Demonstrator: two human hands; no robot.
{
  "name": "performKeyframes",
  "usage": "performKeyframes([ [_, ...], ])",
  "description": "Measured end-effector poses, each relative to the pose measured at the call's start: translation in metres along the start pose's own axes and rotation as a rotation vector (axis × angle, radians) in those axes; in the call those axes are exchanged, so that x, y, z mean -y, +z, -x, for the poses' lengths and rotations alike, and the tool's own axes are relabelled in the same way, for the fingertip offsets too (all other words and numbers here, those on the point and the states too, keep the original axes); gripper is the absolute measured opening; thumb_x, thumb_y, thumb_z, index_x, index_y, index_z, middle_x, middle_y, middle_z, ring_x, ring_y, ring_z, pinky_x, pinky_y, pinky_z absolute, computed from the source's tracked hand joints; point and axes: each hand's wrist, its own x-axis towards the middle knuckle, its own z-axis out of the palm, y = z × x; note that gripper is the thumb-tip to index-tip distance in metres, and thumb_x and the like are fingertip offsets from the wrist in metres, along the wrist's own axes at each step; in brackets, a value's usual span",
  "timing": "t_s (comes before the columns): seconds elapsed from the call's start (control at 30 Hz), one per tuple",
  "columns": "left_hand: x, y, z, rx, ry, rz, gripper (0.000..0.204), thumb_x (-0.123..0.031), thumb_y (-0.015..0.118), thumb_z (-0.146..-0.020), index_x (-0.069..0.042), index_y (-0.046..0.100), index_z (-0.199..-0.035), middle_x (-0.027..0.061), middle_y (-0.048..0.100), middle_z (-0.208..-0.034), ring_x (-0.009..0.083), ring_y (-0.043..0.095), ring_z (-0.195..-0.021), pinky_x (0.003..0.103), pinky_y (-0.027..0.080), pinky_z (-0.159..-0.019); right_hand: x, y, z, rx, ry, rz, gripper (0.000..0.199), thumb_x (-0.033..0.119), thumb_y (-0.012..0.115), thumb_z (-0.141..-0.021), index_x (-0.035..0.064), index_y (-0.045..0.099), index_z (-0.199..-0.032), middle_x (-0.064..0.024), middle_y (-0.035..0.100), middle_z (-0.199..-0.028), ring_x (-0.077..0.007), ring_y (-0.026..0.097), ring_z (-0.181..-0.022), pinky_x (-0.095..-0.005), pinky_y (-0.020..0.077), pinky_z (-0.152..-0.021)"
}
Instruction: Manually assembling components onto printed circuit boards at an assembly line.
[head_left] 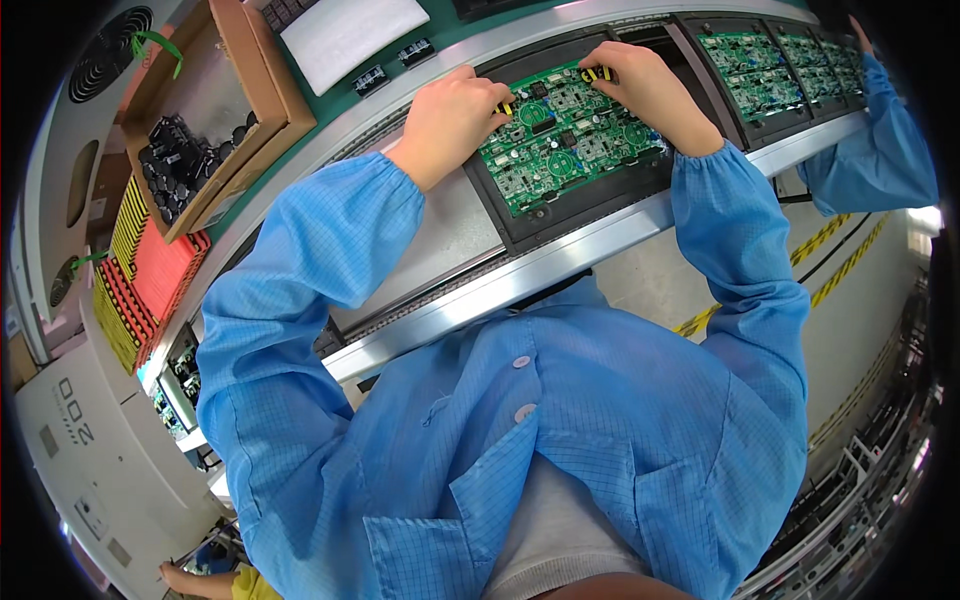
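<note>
A green circuit board panel (570,145) lies in a black carrier (520,232) on the line in front of me. At the panel's upper left edge, my left hand (452,120) pinches a small yellow-and-black component (504,108). My right hand (645,88) has its fingers closed on a similar yellow-and-black part (597,74) at the upper right of the same panel. Both parts are right at the board's surface; whether their pins sit in it is hidden by the fingers.
A cardboard box (285,85) holding black components (180,165) stands at the left, near red-and-yellow striped stacks (150,265). Two black parts (415,52) lie beside a white foam sheet (350,40). More boards (755,75) in carriers are on the right, by another person's blue sleeve (870,150). A metal rail (560,250) runs along the front.
</note>
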Motion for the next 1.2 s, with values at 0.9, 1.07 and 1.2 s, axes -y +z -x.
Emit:
performKeyframes([
  [0.9,-0.032,-0.001,0.033,0.015,0.120,0.548,0.019,-0.005,0.077,-0.078,-0.003,0.074,-0.097,0.0107,0.070,-0.097,0.0284,0.068,-0.089,0.038,0.056,-0.082,0.010,0.001,-0.006,0.052,0.019,0.026,0.025,0.006,0.076,-0.083,0.0033,0.068,-0.107,-0.0124,0.070,-0.103,-0.0348,0.067,-0.097,-0.0432,0.0544,-0.086],
  [1.07,-0.032,0.008,0.029,-0.005,0.158,0.413,0.021,-0.010,0.078,-0.078,-0.007,0.076,-0.099,0.0084,0.072,-0.097,0.0290,0.064,-0.101,0.041,0.053,-0.091,0.017,-0.008,-0.002,-0.020,-0.049,0.104,0.029,0.003,0.075,-0.083,0.0047,0.069,-0.111,-0.0105,0.069,-0.104,-0.0310,0.068,-0.094,-0.0389,0.0549,-0.085],
  [1.2,-0.030,0.016,0.029,-0.006,0.142,0.398,0.023,-0.010,0.079,-0.078,-0.007,0.076,-0.100,0.0073,0.073,-0.098,0.0279,0.064,-0.098,0.040,0.053,-0.089,0.035,-0.040,0.003,0.036,0.038,0.045,0.015,0.000,0.071,-0.080,0.0010,0.069,-0.095,-0.0135,0.064,-0.097,-0.0319,0.065,-0.093,-0.0387,0.0534,-0.082],
])
